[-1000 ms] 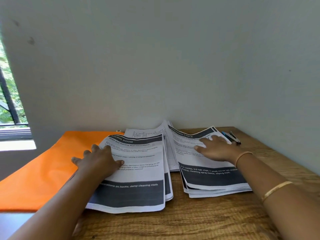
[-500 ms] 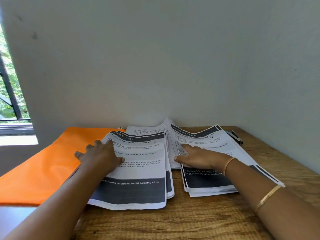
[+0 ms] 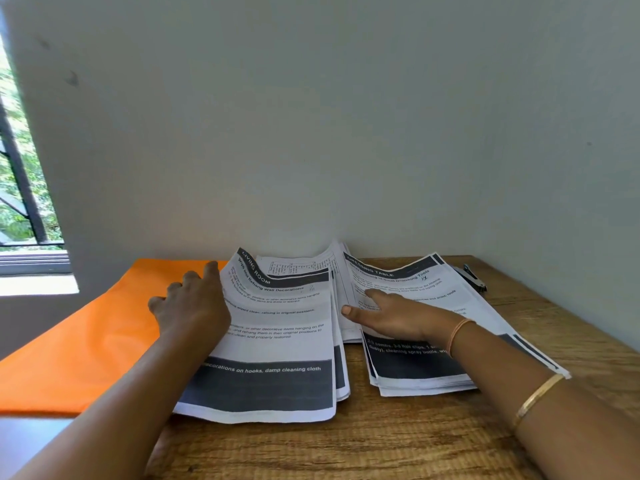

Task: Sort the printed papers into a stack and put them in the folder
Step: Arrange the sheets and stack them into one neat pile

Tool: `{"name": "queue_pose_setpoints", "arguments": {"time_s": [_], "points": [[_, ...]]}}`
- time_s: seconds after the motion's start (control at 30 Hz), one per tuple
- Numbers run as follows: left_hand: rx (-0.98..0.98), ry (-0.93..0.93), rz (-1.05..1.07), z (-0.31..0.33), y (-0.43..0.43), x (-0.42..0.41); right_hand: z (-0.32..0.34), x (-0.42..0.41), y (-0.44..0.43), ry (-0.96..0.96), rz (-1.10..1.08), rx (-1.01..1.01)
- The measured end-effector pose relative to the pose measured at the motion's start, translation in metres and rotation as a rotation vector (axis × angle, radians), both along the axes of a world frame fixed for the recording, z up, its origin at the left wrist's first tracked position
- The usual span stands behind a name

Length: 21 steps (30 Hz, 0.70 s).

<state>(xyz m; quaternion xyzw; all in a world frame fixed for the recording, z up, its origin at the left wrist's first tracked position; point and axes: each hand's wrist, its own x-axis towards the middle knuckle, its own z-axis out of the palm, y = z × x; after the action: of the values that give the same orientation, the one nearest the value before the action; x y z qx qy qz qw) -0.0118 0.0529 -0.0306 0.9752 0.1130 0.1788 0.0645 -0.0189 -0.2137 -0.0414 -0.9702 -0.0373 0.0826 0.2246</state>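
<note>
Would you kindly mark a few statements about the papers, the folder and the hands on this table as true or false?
1. The right hand rests flat on the Dressing Table pile. True.
2. The orange folder lies to the right of both piles. False: it lies at the left, beside the Living Room pile.
3. That pile's top sheet lies fully flat. False: its far left corner curls up beside the left hand.
4. The two piles sit side by side on the wooden table. True.
</note>
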Motion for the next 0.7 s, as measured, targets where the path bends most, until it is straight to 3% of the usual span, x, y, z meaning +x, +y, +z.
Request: {"name": "queue_pose_setpoints", "arguments": {"time_s": [0.2, 0.5, 0.7], "points": [[-0.100, -0.147, -0.026, 0.002, 0.005, 0.002, 0.001, -0.002, 0.000, -0.054, -0.003, 0.044], [-0.348, -0.462, -0.088, 0.014, 0.005, -0.005, 0.006, -0.004, 0.007, -0.303, -0.075, 0.188], [-0.383, -0.522, -0.111, 0.015, 0.003, -0.009, 0.011, -0.009, 0.011, -0.417, -0.041, 0.337]]}}
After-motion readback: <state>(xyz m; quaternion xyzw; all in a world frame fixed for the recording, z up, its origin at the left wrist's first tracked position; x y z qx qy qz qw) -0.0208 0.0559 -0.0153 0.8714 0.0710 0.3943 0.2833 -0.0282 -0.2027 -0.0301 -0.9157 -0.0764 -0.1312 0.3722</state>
